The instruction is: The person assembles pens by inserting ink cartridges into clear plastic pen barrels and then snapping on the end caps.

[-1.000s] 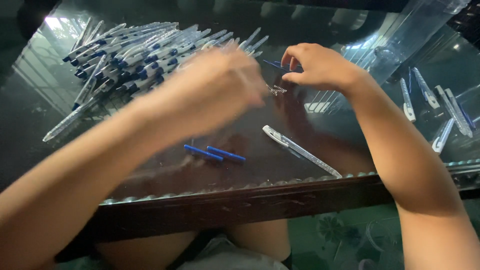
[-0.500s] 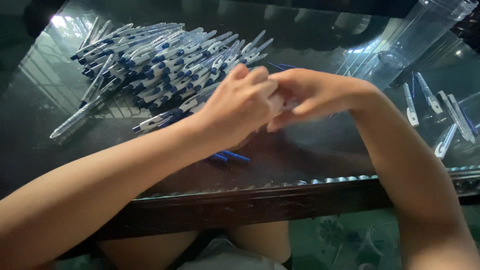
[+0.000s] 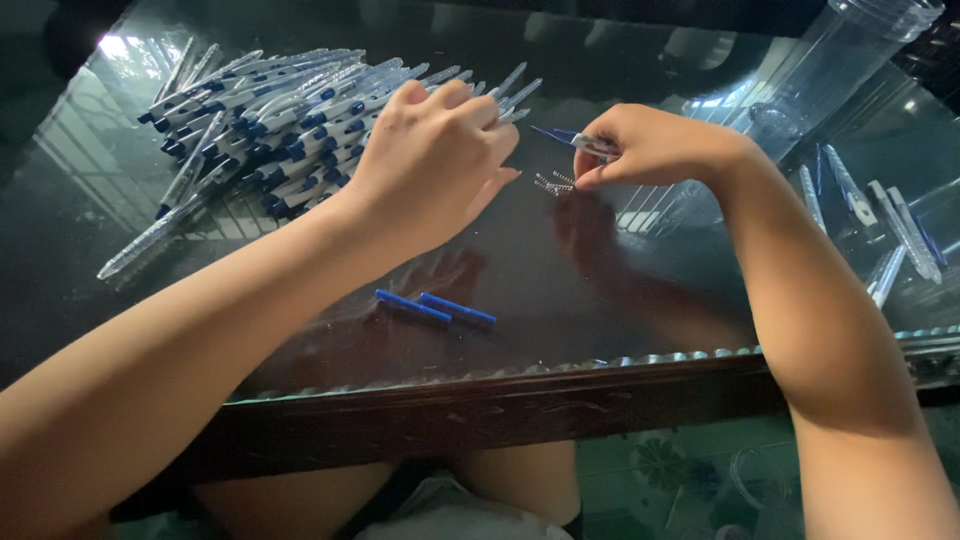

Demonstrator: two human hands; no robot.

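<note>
Head view: hands have parted since half a second ago. Right hand (image 3: 650, 145) pinches a blue-tipped pen part (image 3: 575, 138) above small springs (image 3: 552, 182); left hand (image 3: 430, 150), fingers curled, grip unclear, hovers beside the pen pile (image 3: 270, 120). Joining contact apparently over.

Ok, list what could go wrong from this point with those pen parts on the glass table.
1. The small metal springs lie loose on the glass table right under the right hand; a brush of the fingers could scatter them.
2. The two blue refills lie near the table's front edge and might roll off.
3. The left hand hovers against the pile of pens and could knock it.
</note>
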